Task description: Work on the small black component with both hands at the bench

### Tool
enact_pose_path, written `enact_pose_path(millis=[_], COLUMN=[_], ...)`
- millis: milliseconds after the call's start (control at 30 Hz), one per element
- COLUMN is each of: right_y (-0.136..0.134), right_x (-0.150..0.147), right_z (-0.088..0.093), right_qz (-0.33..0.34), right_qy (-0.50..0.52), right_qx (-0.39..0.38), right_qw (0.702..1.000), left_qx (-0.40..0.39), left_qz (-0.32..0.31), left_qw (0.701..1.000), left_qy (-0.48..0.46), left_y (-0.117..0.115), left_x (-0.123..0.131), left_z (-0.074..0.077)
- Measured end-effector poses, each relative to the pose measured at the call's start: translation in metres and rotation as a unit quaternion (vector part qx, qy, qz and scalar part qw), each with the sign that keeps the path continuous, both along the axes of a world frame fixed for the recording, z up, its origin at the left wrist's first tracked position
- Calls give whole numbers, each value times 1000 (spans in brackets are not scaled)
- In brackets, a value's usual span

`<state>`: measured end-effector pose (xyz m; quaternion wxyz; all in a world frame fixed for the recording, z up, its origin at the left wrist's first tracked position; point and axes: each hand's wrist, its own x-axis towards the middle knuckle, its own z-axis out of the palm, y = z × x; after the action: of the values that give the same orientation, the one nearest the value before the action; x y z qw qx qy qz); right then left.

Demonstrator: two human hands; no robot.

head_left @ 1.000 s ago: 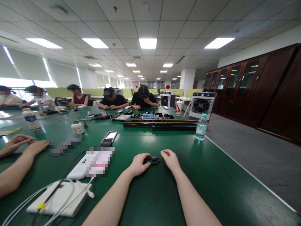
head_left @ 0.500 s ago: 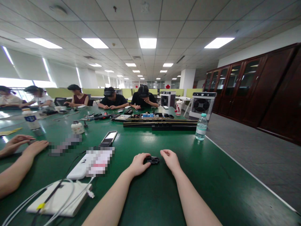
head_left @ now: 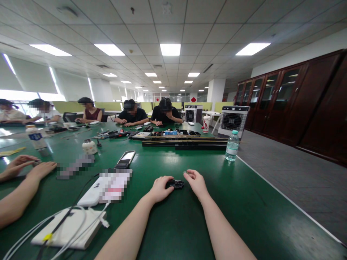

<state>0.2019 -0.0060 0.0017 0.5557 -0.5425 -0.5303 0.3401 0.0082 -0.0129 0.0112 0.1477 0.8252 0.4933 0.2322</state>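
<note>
- Way off to the left of the small black part [head_left: 175, 184], a co-worker's hands [head_left: 40, 169] lie on the green surface [head_left: 244, 209]. They haven't moved at all.
- Closer in, but also left of the part, there's a white box [head_left: 67, 227] with cables looped over it. Next comes a white power bank [head_left: 93, 193], and a phone [head_left: 125, 159] sits a bit behind that.
- My left hand [head_left: 159, 188] has its fingers clamped on the part's left end, pinning it down. It's the same grip as a second ago.
- The part itself sits on the surface right between my two hands and hasn't budged.
- My right hand [head_left: 196, 182] is the only thing that changed. It's come up a touch, so its fingertips now hang just above and right of the part's right end. Thumb and forefinger are pinched together, and I can't tell if there's anything tiny between them.
- My read is that the left hand alone is holding the part steady now.
- Well to the right of the part and farther back stands a water bottle [head_left: 232, 146], untouched.
</note>
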Motion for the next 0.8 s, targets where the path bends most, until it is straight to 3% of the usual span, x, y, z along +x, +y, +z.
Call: enact_pose_path(millis=[400, 800], right_y=[-1, -11], right_x=[-4, -9], right_z=[3, 13], right_qz=[46, 79], right_qy=[37, -62], right_qx=[45, 62], right_qw=[997, 993], left_qx=[4, 5], left_qz=[-2, -2], left_qw=[1000, 1000], left_qy=[-2, 4], left_y=[0, 0], left_x=[0, 1], left_z=[0, 1])
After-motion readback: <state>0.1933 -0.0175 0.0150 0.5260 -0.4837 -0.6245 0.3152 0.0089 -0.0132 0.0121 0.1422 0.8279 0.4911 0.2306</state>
